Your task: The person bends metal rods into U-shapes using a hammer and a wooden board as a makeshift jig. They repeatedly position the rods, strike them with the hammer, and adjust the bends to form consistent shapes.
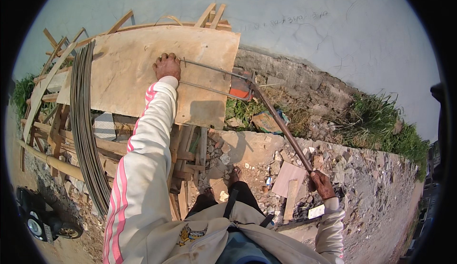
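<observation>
My left hand (167,67) is palm down on a plywood sheet (128,59), fingers curled over a thin bent steel rod (207,66). Two roughly parallel lengths of the rod run from this hand toward the sheet's right end; the part under my palm is hidden. At that end the rod meets the head of a long brown metal bending bar (281,117), beside a red-orange block (240,88). My right hand (323,185) is closed round the bar's lower end, at the right over the rubble.
A bundle of long steel rods (85,121) lies across the sheet's left side. Rough timber (185,154) props the sheet. A grey wall (295,21) stands behind. Broken rubble (371,192) covers the ground at right, with a pinkish board (288,180). A motorcycle (45,221) stands lower left.
</observation>
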A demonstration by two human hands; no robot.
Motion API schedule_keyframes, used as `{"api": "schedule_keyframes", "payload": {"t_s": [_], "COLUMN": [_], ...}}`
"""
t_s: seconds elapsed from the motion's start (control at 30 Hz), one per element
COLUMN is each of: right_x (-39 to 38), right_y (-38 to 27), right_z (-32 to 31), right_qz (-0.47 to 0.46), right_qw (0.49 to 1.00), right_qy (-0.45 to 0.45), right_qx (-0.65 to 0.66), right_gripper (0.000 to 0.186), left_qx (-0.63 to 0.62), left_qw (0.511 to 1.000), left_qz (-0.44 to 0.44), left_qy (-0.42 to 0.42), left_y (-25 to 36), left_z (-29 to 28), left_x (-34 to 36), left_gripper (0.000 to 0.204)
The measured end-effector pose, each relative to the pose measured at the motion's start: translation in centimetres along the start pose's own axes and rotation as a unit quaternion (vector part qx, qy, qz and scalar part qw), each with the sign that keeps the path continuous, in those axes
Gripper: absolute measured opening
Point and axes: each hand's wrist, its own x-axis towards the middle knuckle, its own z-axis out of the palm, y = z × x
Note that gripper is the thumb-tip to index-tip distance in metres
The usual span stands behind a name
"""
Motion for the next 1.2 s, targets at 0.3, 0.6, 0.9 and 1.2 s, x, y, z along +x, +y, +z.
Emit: {"api": "schedule_keyframes", "payload": {"t_s": [0.3,0.6,0.9,1.2], "right_x": [-5.3,-8.8,-15.5,-22.2], "right_y": [7.8,7.5,2.2,-5.6], "right_z": [-5.9,-3.3,5.0,9.8], "right_qz": [0.076,-0.003,0.049,0.175], "right_qw": [0.996,0.983,0.982,0.947], "right_qy": [-0.045,0.089,0.115,-0.081], "right_qx": [0.034,-0.162,-0.14,0.258], "right_gripper": [0.057,0.063,0.063,0.042], "left_qx": [-0.004,0.008,0.006,-0.018], "left_qw": [1.0,1.0,1.0,0.999], "left_qz": [0.008,0.008,-0.004,0.011], "left_qy": [0.005,0.019,-0.003,-0.025], "left_y": [-0.3,-0.4,0.2,0.2], "left_z": [0.4,1.0,0.3,-0.1], "left_x": [0.3,0.4,0.2,0.2], "left_gripper": [0.035,0.035,0.034,0.042]}}
